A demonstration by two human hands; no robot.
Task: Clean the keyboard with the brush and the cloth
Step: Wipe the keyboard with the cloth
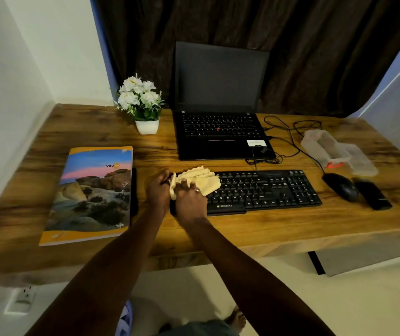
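A black keyboard [267,190] lies on the wooden desk [254,229], in front of a laptop. A pale yellow cloth [202,179] is bunched over the keyboard's left end. My right hand [190,198] presses down on the cloth and grips its near part. My left hand [158,190] is at the keyboard's left edge, fingers curled around that edge and a fold of the cloth. The left end of the keyboard is hidden under the hands and cloth. I see no brush clearly; a clear plastic package [334,151] with a red piece lies at the right.
An open black laptop [220,132] stands behind the keyboard, with cables [288,134] trailing to a black mouse [340,186]. A black remote-like device [372,194] lies beside the mouse. A large book [94,192] lies at the left, and a white flower pot [145,105] behind it.
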